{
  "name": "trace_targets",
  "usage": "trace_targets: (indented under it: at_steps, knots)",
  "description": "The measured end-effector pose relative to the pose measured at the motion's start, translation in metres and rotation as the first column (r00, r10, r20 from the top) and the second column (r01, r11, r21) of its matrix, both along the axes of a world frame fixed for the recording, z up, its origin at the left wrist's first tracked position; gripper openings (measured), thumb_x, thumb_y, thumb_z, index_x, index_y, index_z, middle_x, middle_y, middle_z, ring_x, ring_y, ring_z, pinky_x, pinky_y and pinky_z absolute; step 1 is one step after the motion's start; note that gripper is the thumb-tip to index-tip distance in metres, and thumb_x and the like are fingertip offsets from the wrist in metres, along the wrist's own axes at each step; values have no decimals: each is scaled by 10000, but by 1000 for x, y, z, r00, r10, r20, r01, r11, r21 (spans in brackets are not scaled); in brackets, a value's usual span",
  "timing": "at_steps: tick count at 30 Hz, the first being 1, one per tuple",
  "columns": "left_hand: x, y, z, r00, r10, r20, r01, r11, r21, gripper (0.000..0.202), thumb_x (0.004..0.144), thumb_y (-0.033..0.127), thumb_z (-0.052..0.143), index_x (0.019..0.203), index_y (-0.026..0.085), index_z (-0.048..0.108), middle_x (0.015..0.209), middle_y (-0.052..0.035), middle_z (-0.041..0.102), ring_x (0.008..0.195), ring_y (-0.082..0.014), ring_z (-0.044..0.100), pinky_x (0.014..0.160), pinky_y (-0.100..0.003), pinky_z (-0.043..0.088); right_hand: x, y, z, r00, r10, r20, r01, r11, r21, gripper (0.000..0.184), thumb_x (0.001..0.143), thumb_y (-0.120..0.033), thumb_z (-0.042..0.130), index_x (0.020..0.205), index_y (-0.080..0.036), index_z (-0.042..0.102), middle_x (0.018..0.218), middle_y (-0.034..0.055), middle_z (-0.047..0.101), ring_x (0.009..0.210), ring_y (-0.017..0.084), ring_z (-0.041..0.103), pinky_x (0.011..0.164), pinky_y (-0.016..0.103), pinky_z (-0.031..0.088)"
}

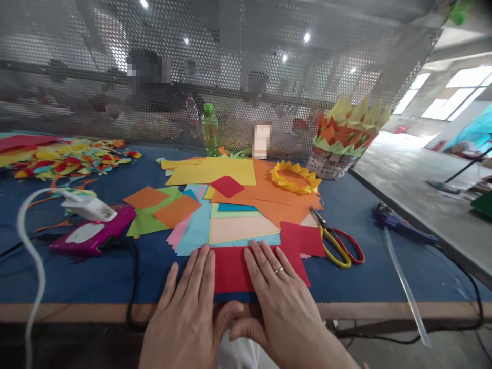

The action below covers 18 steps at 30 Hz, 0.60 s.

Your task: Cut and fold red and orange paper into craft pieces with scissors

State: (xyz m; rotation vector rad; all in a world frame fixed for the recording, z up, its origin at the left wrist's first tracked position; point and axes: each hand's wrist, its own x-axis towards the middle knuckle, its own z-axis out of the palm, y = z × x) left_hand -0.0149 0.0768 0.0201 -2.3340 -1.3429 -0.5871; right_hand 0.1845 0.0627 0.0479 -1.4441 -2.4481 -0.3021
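Grip open on both sides, left hand [188, 302] and right hand [277, 297] pressed flat on the red paper [230, 269] at the near edge of the bench [77, 277]; looks thin, light, limp, easily creased, so best pinched at a free corner

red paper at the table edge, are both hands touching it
Touching. The head view shows the left hand and right hand lying flat on the red paper, pressed against its surface with no gap.
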Motion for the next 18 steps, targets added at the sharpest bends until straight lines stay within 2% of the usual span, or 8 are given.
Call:
trace_targets:
  at_steps: [3, 7, 13, 18]
  knots:
    - [-1, 0, 0, 1000, 0, 5, 0, 1000, -2, 828, 941, 627, 315, 1542, 71, 190, 1483, -231, 443, 1371, -361, 424, 1082, -549, 309, 8, -2, -5, 997, -61, -36, 61, 998, -3, 981, 840, -769, 432, 1497, -46, 338, 1571, 179, 281, 1437, 331, 317, 1121, 471, 416]
    - [0, 0, 2, 1000, -5, 6, 5, 1000, -21, 827, 941, 638, 300, 1538, 73, 207, 1485, -229, 439, 1371, -366, 422, 1077, -555, 305, 22, -9, -8, 991, -128, -31, 128, 992, 10, 1021, 828, -779, 440, 1500, -21, 315, 1566, 195, 287, 1443, 346, 295, 1122, 496, 409]
    - [-1, -1, 4, 1000, 4, 13, -4, 999, -37, 817, 942, 647, 293, 1535, 88, 232, 1497, -210, 430, 1366, -355, 431, 1091, -555, 288, 39, -16, -8, 990, -130, 61, 123, 987, 105, 1040, 816, -778, 462, 1434, 54, 384, 1512, 258, 367, 1411, 385, 347, 1054, 517, 466]
    - [-1, -3, 7, 1000, 31, 4, -31, 999, -40, 804, 955, 630, 268, 1542, 84, 202, 1497, -212, 428, 1363, -356, 437, 1085, -564, 299, 49, -23, -9, 983, -159, 92, 143, 977, 159, 1010, 821, -767, 469, 1420, 44, 408, 1503, 249, 393, 1384, 378, 402, 1013, 513, 489]
